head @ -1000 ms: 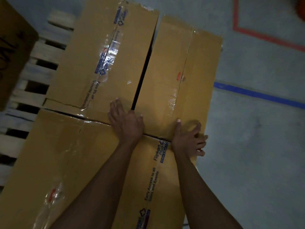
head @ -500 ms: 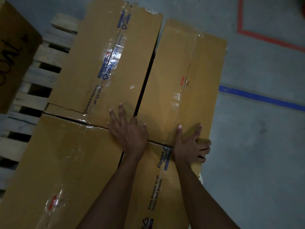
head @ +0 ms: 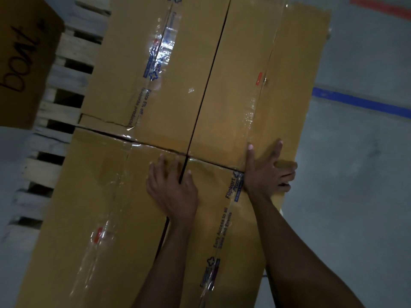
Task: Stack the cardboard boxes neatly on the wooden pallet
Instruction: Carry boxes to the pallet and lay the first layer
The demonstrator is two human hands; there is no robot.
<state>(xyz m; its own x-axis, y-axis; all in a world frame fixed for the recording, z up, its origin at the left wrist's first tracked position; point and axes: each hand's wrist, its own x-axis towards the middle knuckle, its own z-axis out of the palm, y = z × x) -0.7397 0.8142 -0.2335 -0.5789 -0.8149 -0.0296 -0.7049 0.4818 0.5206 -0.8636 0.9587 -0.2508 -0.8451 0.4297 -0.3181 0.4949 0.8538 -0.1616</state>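
Four cardboard boxes sit in a tight two-by-two layer on the wooden pallet, left hand flat across the near seam, right hand curling its fingers over the outer edge of the near right box, so only final squaring seems left.

The left hand lies flat across the seam between the near-left cardboard box and the near-right cardboard box. Just right of it, the right hand grips the far-right cardboard box at its outer corner. The wooden pallet shows far left.
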